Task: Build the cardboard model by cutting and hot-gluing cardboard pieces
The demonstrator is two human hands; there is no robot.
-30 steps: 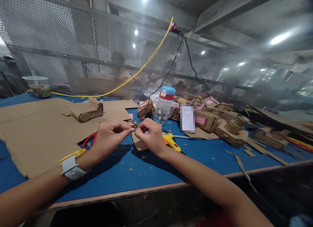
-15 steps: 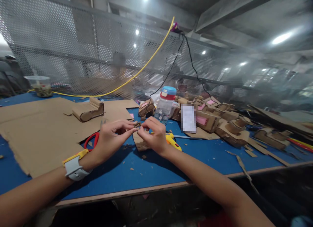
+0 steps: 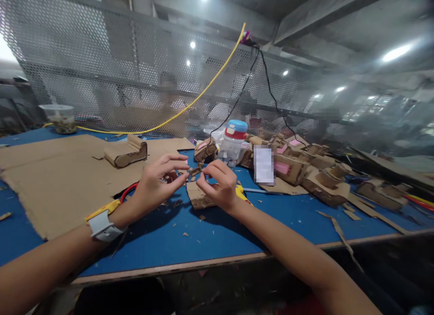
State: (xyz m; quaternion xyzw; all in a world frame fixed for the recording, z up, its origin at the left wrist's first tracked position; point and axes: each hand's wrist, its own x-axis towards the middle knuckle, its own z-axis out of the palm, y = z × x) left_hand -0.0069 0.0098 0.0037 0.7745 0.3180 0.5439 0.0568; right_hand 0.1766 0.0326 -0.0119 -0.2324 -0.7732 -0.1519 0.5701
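Observation:
Both my hands meet above the blue table, pinching one small brown cardboard piece between their fingertips. My left hand, with a grey and yellow watch on its wrist, grips the piece from the left; its upper fingers are spread. My right hand pinches it from the right. Under the hands lie a flat cardboard scrap, red-handled scissors and a yellow glue gun, mostly hidden by my right hand.
A large cardboard sheet covers the left of the table, with a folded cardboard model on it. A clear bottle with a blue and red lid stands behind. Several cardboard models pile up at the right. A perforated metal screen stands behind the table.
Both hands have risen slightly and shifted right with the small piece still pinched. My left hand's upper fingers have spread a little.

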